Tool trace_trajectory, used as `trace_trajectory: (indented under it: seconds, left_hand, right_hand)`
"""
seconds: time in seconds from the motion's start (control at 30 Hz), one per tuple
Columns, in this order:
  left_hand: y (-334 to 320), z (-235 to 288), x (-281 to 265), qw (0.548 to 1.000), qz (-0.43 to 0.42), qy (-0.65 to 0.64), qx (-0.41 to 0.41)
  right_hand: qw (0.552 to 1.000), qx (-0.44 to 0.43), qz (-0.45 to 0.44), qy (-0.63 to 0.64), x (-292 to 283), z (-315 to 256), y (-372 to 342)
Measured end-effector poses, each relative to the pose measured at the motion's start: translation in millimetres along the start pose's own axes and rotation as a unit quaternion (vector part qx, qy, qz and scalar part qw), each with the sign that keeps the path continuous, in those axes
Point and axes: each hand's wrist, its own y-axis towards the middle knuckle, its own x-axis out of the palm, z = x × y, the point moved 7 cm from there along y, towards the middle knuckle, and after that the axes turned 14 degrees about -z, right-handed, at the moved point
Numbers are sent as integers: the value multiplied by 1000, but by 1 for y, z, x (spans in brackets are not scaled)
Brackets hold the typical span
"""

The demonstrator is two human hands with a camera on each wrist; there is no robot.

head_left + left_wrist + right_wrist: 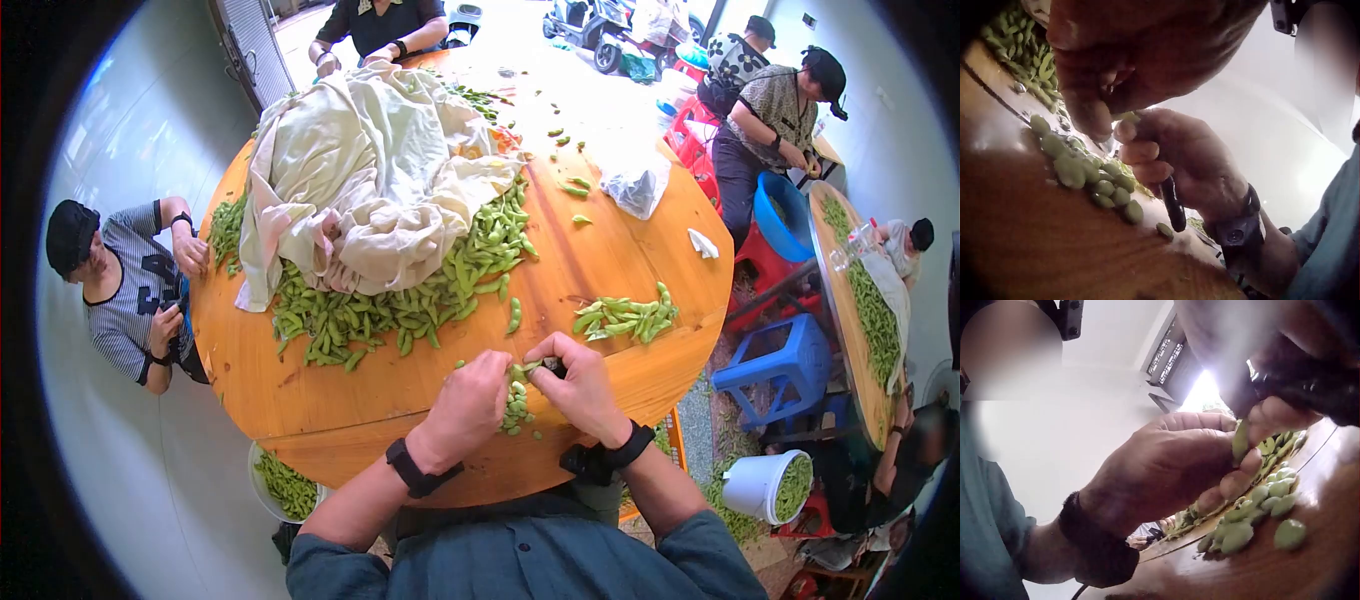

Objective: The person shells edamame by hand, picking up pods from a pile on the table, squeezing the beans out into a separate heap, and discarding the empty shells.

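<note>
Over the near edge of the round table [350, 420], my left hand [468, 400] and right hand [582, 392] meet fingertip to fingertip. My left fingers pinch a green edamame pod [1240, 444]; the right fingertips are right at its end. Curled in my right fingers is a slim, shiny black tool [1174, 203], its working end hidden by the hand. Beneath both hands lies a small heap of shelled green beans [516, 405], with a loose bean [1290, 534] beside it. Just beyond the right hand sits a small pile of pods [630, 318].
A pale cloth [370, 170] covers much of a large pod heap [390, 310]. A crumpled plastic bag [636, 188] lies at the far right. Pod-filled buckets [752, 487] stand below the table, near a blue stool [775, 365]. Other people sit around.
</note>
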Motion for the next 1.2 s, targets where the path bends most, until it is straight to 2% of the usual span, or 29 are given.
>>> trace_trajectory:
  seconds: [0.03,0.17,0.23,0.27,0.37,0.43,0.5,0.63,0.7,0.73,0.8,0.83,0.87,0.9,0.97,1.03,1.2]
  left_hand:
    - [0,0,-1,1000,10,26,1]
    - [0,0,2,996,-26,87,-12]
    - [0,7,2,993,-58,100,11]
    - [2,9,0,993,-59,100,12]
    - [21,3,-7,992,-63,103,-28]
    - [38,-9,-15,992,-19,110,-61]
    - [55,-14,-17,988,-16,128,-89]
    - [67,-33,-6,980,-28,164,-113]
    - [65,-34,-6,978,-32,171,-113]
    - [60,-32,-8,983,-26,149,-104]
    - [52,-25,-14,987,-23,128,-92]
    - [48,-27,-13,992,-58,-5,-115]
    - [43,-29,-6,976,-93,-139,-136]
    - [38,-29,-3,976,-96,-140,-136]
    - [25,-33,11,923,-116,-327,-166]
    - [20,-31,13,914,-124,-345,-172]
    - [15,-27,13,921,-107,-338,-163]
  right_hand:
    - [998,1,25,-64,-7,-4,0]
    - [992,5,81,-93,-37,5,3]
    - [977,30,147,-154,-59,4,-1]
    - [970,1,148,-192,-64,9,-1]
    - [956,17,177,-233,-73,-2,-10]
    - [952,14,192,-236,-73,0,-15]
    - [946,-13,213,-245,-73,-5,-20]
    - [966,-73,163,-189,-56,-22,-22]
    - [978,-95,103,-155,-45,-20,-19]
    - [978,-94,105,-155,-44,-17,-20]
    - [991,-36,52,-120,-38,-5,-15]
    - [991,-34,54,-119,-36,-7,-15]
    - [997,8,41,-60,-31,-5,-14]
    - [998,49,29,-2,-26,-1,-13]
    - [999,38,21,10,-20,5,-9]
    - [997,22,-32,61,-9,9,-5]
    - [993,36,-58,91,-2,11,-6]
